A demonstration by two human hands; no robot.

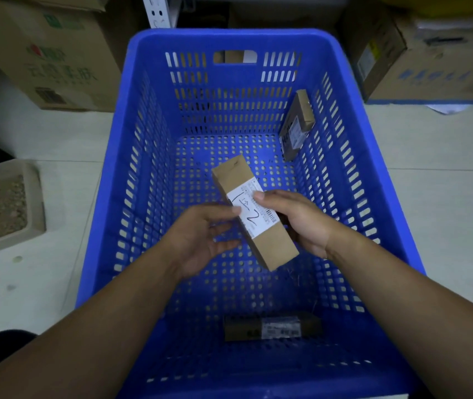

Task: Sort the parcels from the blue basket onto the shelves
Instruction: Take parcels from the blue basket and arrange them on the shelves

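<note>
Both hands hold the brown parcel [235, 174] over the middle of the blue basket [229, 36], right hand [301, 223] wrapped round one side, left hand [197, 240] pinching the other, its long side pointing away and a bit left.

Count, quick: 1 blue basket [229, 36]. Parcels = 3 total, all brown card, each w/ 1 label: 1 held parcel [275, 249] above the basket floor, 1 leaning parcel [297, 125] propped at the far right corner, 1 flat parcel [272, 326] lying at the near end. So 2 parcels loose in the basket, 1 in hand. Hands = 2: left hand [200, 240] & right hand [304, 223], both gripping that same 1 parcel. Outside the basket: 2 big cartons on the floor, i.e. 1 left carton [42, 53] & 1 right carton [431, 59]; poss. a 3rd behind the basket, too dark to tell. 1 beige tray [38, 203] w/ gritty fill, 1 white slotted upright [157, 10]
</note>
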